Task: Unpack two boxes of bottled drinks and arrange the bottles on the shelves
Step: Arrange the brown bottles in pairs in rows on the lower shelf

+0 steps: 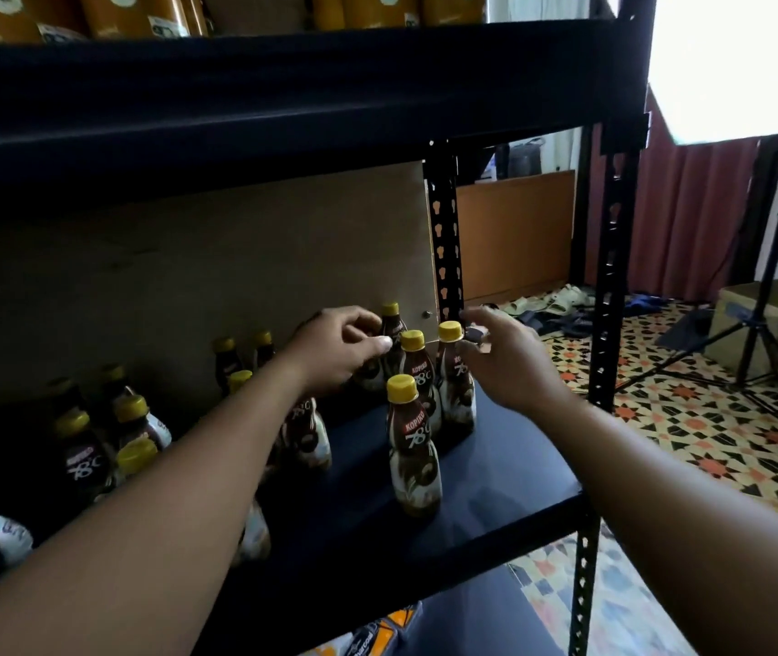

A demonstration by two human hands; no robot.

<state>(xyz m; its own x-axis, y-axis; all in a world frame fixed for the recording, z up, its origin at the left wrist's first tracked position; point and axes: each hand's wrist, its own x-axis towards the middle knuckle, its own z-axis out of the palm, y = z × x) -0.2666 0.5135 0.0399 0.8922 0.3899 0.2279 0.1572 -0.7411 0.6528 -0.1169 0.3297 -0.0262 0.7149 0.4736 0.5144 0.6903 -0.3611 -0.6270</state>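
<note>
Arranging bottles on the shelf: your left hand curls its fingers at the rear bottle, grip unclear; your right hand hovers, fingers wide, beside the neighbouring bottle. Next, square up the row.

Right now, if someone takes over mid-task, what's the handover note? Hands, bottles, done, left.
Left hand: fingers curled against the rearmost yellow-capped brown coffee bottle; grip unclear.
Right hand: open, beside the rightmost bottle, not gripping it.
Done: many such bottles stand upright on the black metal shelf, four clustered at its right end, the others further left.
Left: probably tidy the rows; the boxes are out of view, so the remaining count is unknown.
</note>
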